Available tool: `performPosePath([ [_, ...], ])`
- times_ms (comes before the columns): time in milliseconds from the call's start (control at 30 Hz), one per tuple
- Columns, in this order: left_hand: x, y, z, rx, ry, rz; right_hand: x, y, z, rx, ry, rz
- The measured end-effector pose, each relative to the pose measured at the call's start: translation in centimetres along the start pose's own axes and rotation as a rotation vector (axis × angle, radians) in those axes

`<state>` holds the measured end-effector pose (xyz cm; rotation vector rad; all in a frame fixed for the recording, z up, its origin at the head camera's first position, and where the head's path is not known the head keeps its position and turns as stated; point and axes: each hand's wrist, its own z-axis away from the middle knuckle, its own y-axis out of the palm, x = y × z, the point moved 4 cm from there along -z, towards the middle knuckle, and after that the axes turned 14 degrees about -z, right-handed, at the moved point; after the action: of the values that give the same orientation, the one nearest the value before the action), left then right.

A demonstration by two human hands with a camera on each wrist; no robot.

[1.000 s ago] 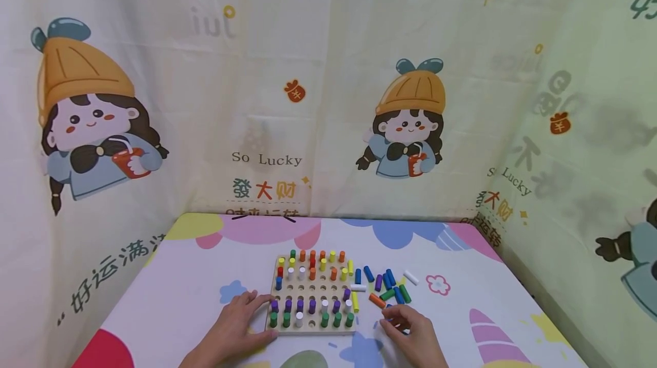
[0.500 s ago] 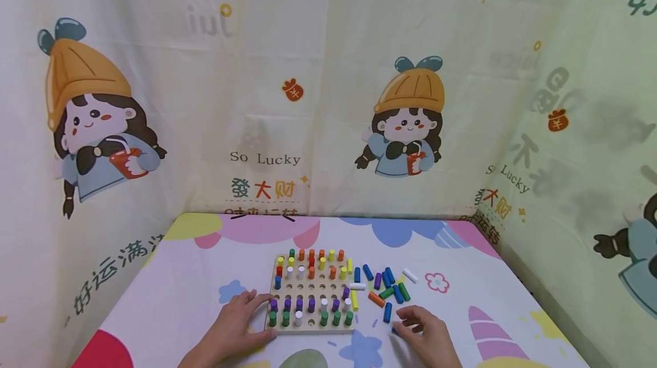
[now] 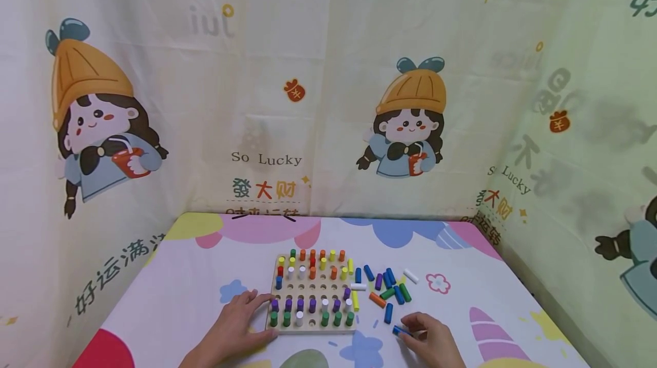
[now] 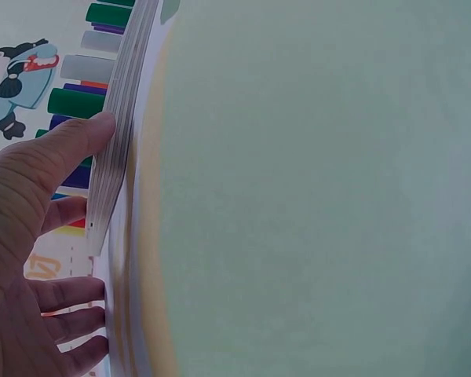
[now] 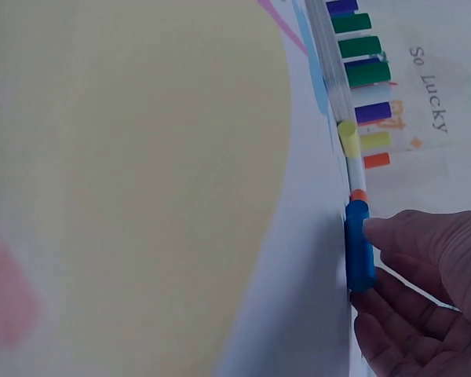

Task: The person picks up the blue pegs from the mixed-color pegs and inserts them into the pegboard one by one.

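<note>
Right hand (image 3: 432, 338), shifted toward four o'clock, pinches a blue peg (image 3: 401, 331), which weak pressure might drop; left hand (image 3: 237, 320) grips the pegboard (image 3: 312, 332).

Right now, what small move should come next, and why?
Probably lift the blue peg toward the board: the right hand pinches it, the left hand touches the board, and a hole in the nearest row is open.

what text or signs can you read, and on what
"好运满满”": back curtain, top
"好运满": left curtain, rest in fold
"“好": right curtain, cut off
"So Lucky": back curtain, right curtain
"發大财": back curtain, right curtain
"¥": red bag prints
Too faint or cut off: reversed lettering, bottom lines
Board, pegs: no text seen
</note>
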<state>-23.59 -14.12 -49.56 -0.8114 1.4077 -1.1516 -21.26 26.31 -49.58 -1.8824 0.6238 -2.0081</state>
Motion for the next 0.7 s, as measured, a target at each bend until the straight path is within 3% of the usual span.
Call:
performPosePath([
  [333, -0.14, -0.02, 0.08, -0.010, 0.000, -0.011, -0.29, 0.24, -0.04, 0.033, 0.028, 0.021],
  [700, -0.05, 0.02, 0.14, -0.011, 0.002, -0.007, -0.38, 0.40, 0.00, 0.014, 0.052, 0.024],
])
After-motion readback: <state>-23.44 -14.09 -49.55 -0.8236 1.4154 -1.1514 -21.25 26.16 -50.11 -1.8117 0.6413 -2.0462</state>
